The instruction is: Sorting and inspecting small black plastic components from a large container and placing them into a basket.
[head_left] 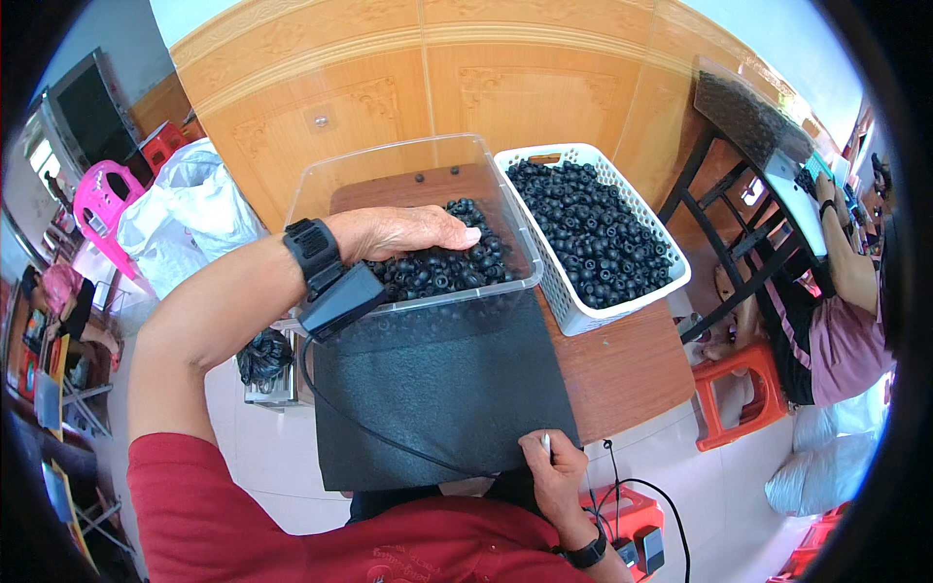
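Note:
My left hand (413,230) reaches over a clear plastic bin (335,185) and rests at the small black ring-shaped parts (432,275) heaped in it. Its thumb stretches to the right over the heap, but the other fingers are hidden, so I cannot tell whether they hold a part. My right hand (556,476) is closed at the right front corner of a black mat (437,389). A slim silver tip (546,445) sticks up from its fist; the rest is covered by the fingers. Right of the bin, a white perforated basket (573,319) holds many similar black parts (593,233).
Bin and basket stand on a brown wooden table (632,374) against a wood-panelled wall (535,87). A black cable (389,437) runs from my left wrist across the mat. White sacks (190,209) and a pink chair (102,204) are left; a person (846,321) sits right.

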A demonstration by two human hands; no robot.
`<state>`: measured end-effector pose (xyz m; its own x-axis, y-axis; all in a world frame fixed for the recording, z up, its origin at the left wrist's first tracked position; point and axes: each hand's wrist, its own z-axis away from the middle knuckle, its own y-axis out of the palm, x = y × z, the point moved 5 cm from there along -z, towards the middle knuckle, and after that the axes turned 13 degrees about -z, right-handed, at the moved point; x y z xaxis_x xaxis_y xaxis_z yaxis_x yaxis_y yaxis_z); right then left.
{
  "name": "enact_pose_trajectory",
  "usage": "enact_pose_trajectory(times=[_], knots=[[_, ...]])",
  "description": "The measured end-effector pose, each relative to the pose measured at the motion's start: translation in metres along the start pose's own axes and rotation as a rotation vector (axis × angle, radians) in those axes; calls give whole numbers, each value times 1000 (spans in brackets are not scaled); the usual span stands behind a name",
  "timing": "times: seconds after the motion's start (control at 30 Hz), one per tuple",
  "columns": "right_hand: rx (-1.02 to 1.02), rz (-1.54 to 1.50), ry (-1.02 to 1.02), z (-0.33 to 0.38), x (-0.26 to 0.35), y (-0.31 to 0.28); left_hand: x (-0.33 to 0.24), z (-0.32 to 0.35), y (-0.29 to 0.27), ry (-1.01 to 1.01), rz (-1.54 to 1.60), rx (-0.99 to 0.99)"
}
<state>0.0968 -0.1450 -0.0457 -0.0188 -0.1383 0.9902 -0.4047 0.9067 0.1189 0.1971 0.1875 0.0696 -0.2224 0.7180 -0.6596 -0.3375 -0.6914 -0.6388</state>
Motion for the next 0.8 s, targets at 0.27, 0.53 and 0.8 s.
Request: enact_pose_trajectory(times=[0.27, 0.53, 0.8], knots=[[8, -46, 26, 1, -1, 0, -25, -7, -38, -89, -260, -110], [32, 11, -12, 3, -2, -4, 47, -92, -26, -255, -236, -44], [54, 24, 17, 0, 0, -4, 48, -100, -7, -198, -15, 24]])
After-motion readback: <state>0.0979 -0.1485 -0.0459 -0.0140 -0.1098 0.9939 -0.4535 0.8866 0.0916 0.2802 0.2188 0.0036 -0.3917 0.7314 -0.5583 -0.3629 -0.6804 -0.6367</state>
